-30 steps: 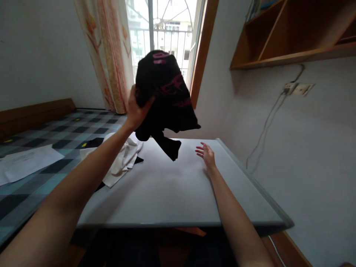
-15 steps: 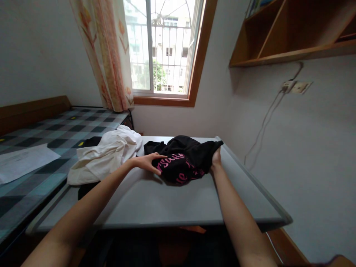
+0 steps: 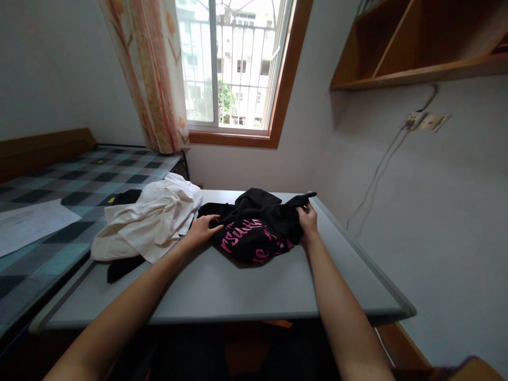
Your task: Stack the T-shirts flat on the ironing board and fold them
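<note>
A crumpled black T-shirt (image 3: 254,227) with pink lettering lies bunched on the white table (image 3: 238,296). My left hand (image 3: 201,230) has its thumb and fingers closed on the shirt's left edge. At the opposite side, my right hand (image 3: 308,219) grips the black cloth, with a corner of it sticking up beyond the fingers. Part of the shirt is folded under itself, so its full outline is hidden. Left of my left hand, a loose pile of white and cream clothes (image 3: 159,211) rests on the table, with black cloth (image 3: 123,269) poking out beneath.
A bed with a checked cover (image 3: 79,177) adjoins the table on the left, with a sheet of paper (image 3: 35,225) on it. Behind the table are a window (image 3: 238,69) and a curtain (image 3: 154,79). A wooden shelf (image 3: 416,76) and a socket with a cable (image 3: 420,120) are on the right wall.
My left hand has moved left from the lettering to the shirt's left edge and closed there. My right hand has shifted slightly up, its fingers now showing over the cloth.
</note>
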`<move>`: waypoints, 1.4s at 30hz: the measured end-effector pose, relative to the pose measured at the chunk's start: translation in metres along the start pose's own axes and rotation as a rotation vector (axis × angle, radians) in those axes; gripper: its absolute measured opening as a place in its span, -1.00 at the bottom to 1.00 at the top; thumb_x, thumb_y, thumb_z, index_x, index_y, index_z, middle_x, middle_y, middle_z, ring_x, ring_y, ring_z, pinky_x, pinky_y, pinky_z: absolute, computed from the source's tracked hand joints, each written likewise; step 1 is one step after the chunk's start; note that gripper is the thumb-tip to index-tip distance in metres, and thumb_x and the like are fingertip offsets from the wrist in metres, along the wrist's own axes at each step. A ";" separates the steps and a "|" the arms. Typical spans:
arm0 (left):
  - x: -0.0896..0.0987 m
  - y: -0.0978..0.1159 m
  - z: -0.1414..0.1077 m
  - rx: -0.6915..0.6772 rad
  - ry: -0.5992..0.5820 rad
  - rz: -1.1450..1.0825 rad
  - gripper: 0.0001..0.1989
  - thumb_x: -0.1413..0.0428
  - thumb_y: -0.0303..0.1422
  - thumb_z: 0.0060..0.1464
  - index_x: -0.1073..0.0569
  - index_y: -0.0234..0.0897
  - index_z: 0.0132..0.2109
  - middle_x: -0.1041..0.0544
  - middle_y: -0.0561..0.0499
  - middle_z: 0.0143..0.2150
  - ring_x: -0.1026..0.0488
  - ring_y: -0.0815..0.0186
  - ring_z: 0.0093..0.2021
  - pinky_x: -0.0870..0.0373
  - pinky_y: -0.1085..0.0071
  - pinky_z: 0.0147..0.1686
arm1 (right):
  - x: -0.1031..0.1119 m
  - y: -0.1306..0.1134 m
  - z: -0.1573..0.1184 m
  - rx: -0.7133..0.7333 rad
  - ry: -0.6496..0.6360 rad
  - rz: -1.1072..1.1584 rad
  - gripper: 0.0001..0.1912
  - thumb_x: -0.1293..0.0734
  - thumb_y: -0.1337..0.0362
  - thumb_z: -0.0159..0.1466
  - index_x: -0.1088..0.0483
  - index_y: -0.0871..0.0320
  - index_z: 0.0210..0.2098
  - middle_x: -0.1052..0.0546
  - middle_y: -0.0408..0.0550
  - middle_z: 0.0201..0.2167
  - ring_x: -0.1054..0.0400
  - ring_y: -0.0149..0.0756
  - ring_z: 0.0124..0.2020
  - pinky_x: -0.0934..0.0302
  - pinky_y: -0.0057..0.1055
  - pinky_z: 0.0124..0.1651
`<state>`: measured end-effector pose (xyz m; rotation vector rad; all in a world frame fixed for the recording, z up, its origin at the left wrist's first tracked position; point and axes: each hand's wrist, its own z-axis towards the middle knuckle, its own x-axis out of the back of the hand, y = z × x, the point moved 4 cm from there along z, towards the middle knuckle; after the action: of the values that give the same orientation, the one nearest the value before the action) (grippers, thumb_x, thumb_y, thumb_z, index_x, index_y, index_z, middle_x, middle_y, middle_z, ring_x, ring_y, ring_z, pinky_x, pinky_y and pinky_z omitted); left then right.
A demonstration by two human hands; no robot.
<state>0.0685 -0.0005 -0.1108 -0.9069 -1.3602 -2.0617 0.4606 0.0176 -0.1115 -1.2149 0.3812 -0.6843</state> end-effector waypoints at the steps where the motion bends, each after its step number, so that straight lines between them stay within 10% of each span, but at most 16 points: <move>1: 0.000 -0.001 0.000 -0.002 -0.055 -0.005 -0.61 -0.16 -0.10 0.06 -0.57 -0.24 -0.06 -0.60 -0.12 -0.12 -0.51 0.06 -0.12 -0.40 0.20 -0.09 | 0.007 -0.003 -0.001 0.006 0.082 -0.059 -0.65 -0.29 0.22 0.10 -0.39 0.19 -0.12 -0.50 0.08 -0.17 -0.40 -0.12 -0.14 -0.29 -0.16 -0.02; 6: 0.010 0.012 -0.002 -0.143 -0.023 0.012 -0.78 -0.08 -0.24 0.12 -0.59 -0.20 -0.24 -0.56 -0.05 -0.27 -0.49 0.18 -0.25 -0.38 0.29 -0.22 | 0.026 -0.031 -0.013 0.264 0.257 -0.360 -0.53 -0.09 0.41 0.23 -0.29 0.21 0.12 -0.41 0.22 0.01 -0.32 -0.07 0.02 -0.20 -0.04 0.10; 12: 0.029 0.032 -0.009 -0.214 0.232 0.041 -0.73 -0.02 -0.21 0.21 -0.57 -0.21 -0.25 -0.47 -0.06 -0.25 -0.44 0.22 -0.24 -0.36 0.28 -0.15 | -0.036 -0.043 -0.056 0.645 -0.432 -0.538 -0.57 -0.17 0.29 0.31 -0.35 0.13 0.15 -0.48 0.11 0.04 -0.32 -0.07 0.07 -0.15 -0.14 0.14; 16: 0.034 0.017 -0.007 -0.137 0.293 0.065 -0.68 0.06 -0.23 0.26 -0.55 -0.23 -0.24 -0.48 -0.09 -0.22 -0.45 0.17 -0.19 -0.36 0.22 -0.05 | -0.055 -0.026 -0.070 0.543 -0.609 -0.756 -0.57 -0.23 0.24 0.33 -0.38 0.07 0.18 -0.51 0.10 0.03 -0.34 -0.04 0.04 -0.14 -0.17 0.08; 24: 0.024 -0.031 0.008 0.034 0.304 -0.135 -0.65 -0.02 -0.49 0.02 -0.54 -0.29 -0.05 -0.50 -0.18 0.06 -0.40 0.10 0.12 -0.28 0.15 0.18 | -0.042 -0.029 -0.060 0.443 -0.445 -0.846 -0.74 -0.25 0.14 0.33 -0.53 0.11 -0.23 -0.55 0.06 -0.20 -0.37 -0.07 -0.10 -0.13 -0.20 -0.04; 34: 0.016 -0.051 0.014 0.313 0.213 -0.670 -0.55 -0.07 -0.41 -0.07 -0.51 -0.33 0.02 -0.55 -0.23 0.01 -0.53 0.29 -0.26 -0.38 0.49 -0.46 | -0.035 -0.024 -0.051 0.293 -0.406 -0.792 -0.72 -0.25 0.06 0.28 -0.49 0.09 -0.34 -0.58 -0.01 -0.34 -0.43 -0.11 -0.20 -0.11 -0.18 -0.03; 42: 0.010 -0.059 0.018 0.208 0.237 -0.517 -0.32 -0.19 -0.50 -0.33 -0.47 -0.36 0.08 -0.48 -0.26 0.10 -0.44 0.36 -0.32 -0.39 0.46 -0.42 | -0.038 -0.020 -0.051 0.244 -0.490 -0.719 -0.81 -0.35 0.09 0.18 -0.51 0.05 -0.37 -0.59 -0.08 -0.29 -0.42 -0.10 -0.12 -0.08 -0.12 0.04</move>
<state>0.0241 0.0373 -0.1332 -0.2215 -1.7636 -2.2400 0.3960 0.0020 -0.1118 -1.2304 -0.5641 -0.9706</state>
